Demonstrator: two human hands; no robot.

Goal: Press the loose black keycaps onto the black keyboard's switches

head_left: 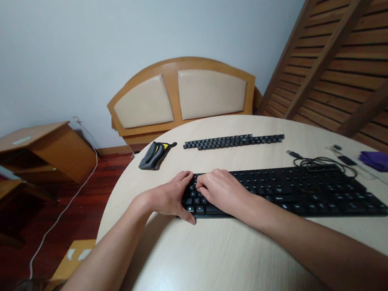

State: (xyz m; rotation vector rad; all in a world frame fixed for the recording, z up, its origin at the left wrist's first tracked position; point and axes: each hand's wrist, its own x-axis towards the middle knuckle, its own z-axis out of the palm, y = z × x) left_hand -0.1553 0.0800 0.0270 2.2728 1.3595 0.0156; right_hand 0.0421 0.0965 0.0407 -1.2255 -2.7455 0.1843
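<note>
A black keyboard (pixel 288 189) lies flat across the table, slightly slanted, its left end under both hands. My left hand (pixel 172 197) spans that end, thumb at the near edge and fingers at the far edge, holding it. Over the keys just beside it is my right hand (pixel 222 190), fingers curled in and pressed together; whatever is at its fingertips is hidden. Behind the keyboard, loose black keycaps (pixel 233 141) stand lined up in two rows. The keyboard's cable (pixel 322 161) is coiled at its far right, with the USB plug (pixel 293 154) showing.
Grey, black and yellow gloves (pixel 154 156) lie at the table's (pixel 183 268) far left. On the right are a purple cloth (pixel 382 160), a thin white rod (pixel 383 178) and small dark pieces. A wooden headboard (pixel 174 90) and louvred panel (pixel 354 43) stand beyond.
</note>
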